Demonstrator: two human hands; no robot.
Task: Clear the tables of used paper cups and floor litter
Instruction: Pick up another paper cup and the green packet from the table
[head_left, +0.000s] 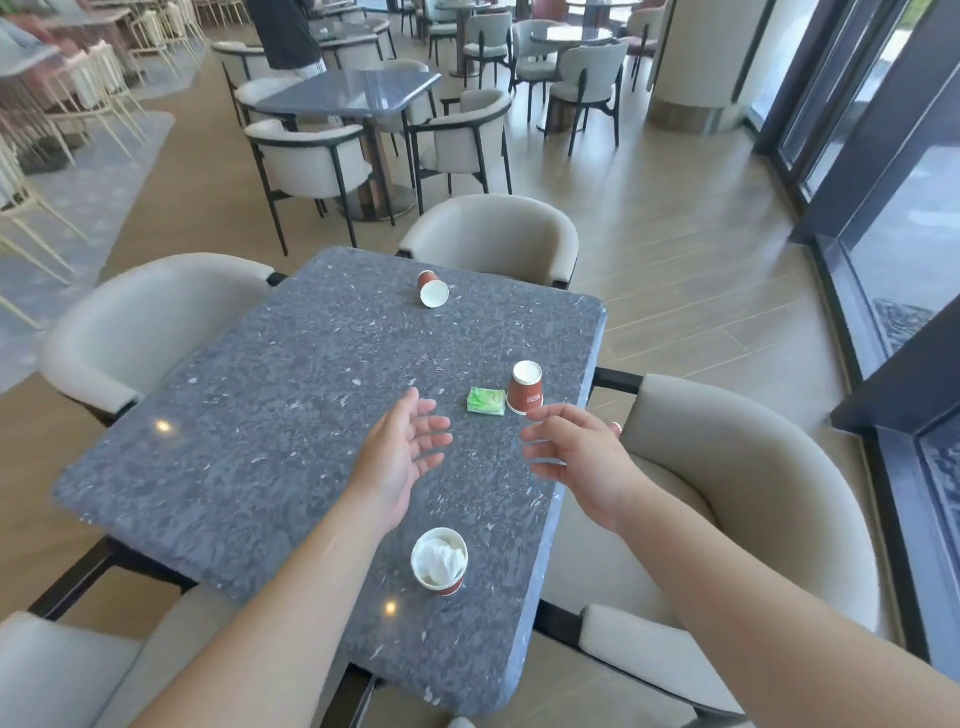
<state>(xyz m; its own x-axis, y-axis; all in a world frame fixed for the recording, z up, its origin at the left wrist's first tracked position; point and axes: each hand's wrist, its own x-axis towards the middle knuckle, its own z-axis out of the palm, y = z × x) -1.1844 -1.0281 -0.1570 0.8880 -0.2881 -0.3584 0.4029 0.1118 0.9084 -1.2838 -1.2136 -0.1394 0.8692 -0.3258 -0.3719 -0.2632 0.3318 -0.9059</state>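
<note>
Three red paper cups stand or lie on a grey stone table (249, 415). One cup (432, 289) lies on its side at the far edge, mouth toward me. Another cup (525, 387) stands upside down near the right edge, beside a green tissue packet (486, 401). A third cup (440, 560) stands upright near me with crumpled white paper inside. My left hand (402, 452) hovers over the table's middle, palm up, fingers relaxed, holding nothing. My right hand (571, 447) hovers just below the upside-down cup, fingers loosely curled, empty.
Cream armchairs (727, 467) surround the table on all sides. A second table (348, 93) with chairs stands beyond. A person in dark clothes (283, 31) stands at the back. Dark window frames (883, 260) line the right side. The floor is wood-look tile.
</note>
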